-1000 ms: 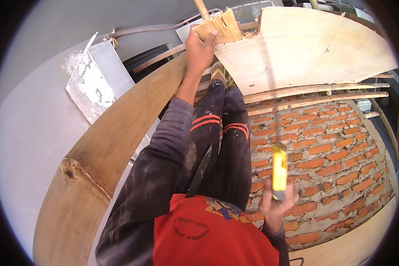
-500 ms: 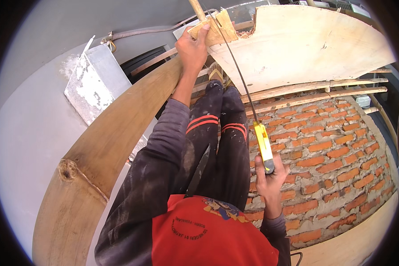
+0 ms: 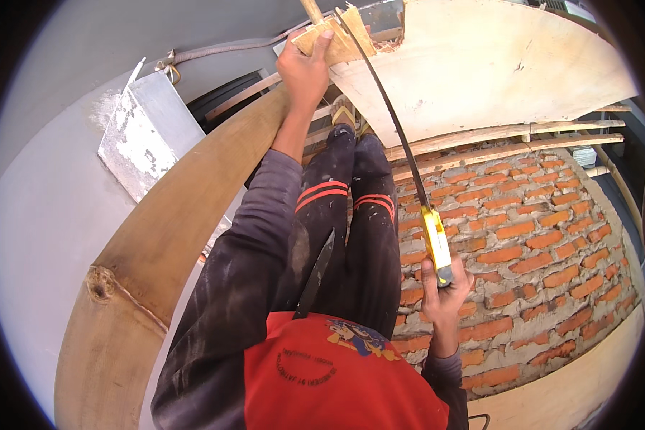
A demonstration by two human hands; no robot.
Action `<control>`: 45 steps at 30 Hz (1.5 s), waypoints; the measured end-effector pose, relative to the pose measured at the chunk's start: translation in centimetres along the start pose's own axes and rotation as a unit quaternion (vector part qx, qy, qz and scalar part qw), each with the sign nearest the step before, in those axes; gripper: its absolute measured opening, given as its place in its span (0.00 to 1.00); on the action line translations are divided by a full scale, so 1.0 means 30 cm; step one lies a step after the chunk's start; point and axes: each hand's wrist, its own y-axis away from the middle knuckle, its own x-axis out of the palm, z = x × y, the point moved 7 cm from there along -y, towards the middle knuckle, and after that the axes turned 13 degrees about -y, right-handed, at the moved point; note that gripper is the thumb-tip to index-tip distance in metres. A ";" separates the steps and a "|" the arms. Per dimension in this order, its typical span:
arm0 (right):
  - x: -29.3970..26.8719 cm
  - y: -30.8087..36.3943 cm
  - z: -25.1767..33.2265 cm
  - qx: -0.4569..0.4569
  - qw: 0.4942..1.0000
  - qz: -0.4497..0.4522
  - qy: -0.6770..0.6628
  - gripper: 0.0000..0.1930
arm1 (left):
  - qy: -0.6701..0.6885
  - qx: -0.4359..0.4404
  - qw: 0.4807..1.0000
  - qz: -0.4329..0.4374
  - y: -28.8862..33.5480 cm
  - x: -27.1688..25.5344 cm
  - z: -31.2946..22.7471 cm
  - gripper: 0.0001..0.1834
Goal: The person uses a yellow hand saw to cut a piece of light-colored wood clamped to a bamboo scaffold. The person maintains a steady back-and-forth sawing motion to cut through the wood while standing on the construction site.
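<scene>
At the top, my left hand (image 3: 304,77) is closed on a small rough-edged plywood piece (image 3: 342,47), thumb on its face. The piece lies beside the broken, splintered edge of a large pale plywood sheet (image 3: 473,75); whether they are still joined I cannot tell. My right hand (image 3: 444,301), lower and to the right, is wrapped round the yellow and grey handle of a handsaw (image 3: 435,235). Its long dark blade slants up and left, the tip end lying across the plywood piece. The blade looks slightly bowed.
A thick bamboo pole (image 3: 186,175) runs along my left side, by a grey wall (image 3: 46,193). Wooden battens (image 3: 480,150) lie under the sheet, above a brick wall (image 3: 523,251). A paint-flaked block (image 3: 147,129) juts out at left. A dark pointed blade (image 3: 315,276) rests at my lap.
My right hand and the saw have moved down and slightly right, drawing the blade back. It now bends more. My left hand stays on the plywood piece; the view has shifted slightly.
</scene>
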 end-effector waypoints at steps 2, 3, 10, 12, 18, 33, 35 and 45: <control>-0.012 0.002 0.010 0.001 1.000 0.017 0.022 0.05 | 0.032 -0.027 0.999 0.020 0.014 -0.003 0.023 0.18; -0.005 -0.009 0.011 0.003 0.999 0.026 0.034 0.05 | 0.047 -0.038 0.998 0.029 0.014 -0.008 0.024 0.18; 0.090 -0.164 0.092 0.003 0.994 0.052 0.096 0.07 | 0.084 -0.092 0.986 0.112 0.035 0.013 -0.006 0.15; 0.072 -0.155 0.065 0.022 0.996 0.049 0.076 0.07 | 0.103 -0.093 0.986 0.088 0.023 0.009 -0.005 0.15; 0.018 -0.102 0.060 0.044 0.994 0.058 0.079 0.09 | 0.066 -0.090 0.990 0.084 0.025 0.009 -0.016 0.16; 0.025 -0.138 0.037 0.045 0.990 0.084 0.104 0.09 | -0.010 -0.045 0.999 -0.003 -0.011 0.026 -0.003 0.14; 0.004 -0.097 0.037 0.051 0.989 0.099 0.101 0.11 | 0.076 -0.050 0.996 -0.009 -0.004 0.026 0.034 0.16; 0.168 -0.266 0.046 0.043 0.992 0.089 0.084 0.09 | 0.072 -0.071 0.995 0.025 0.034 0.006 -0.001 0.16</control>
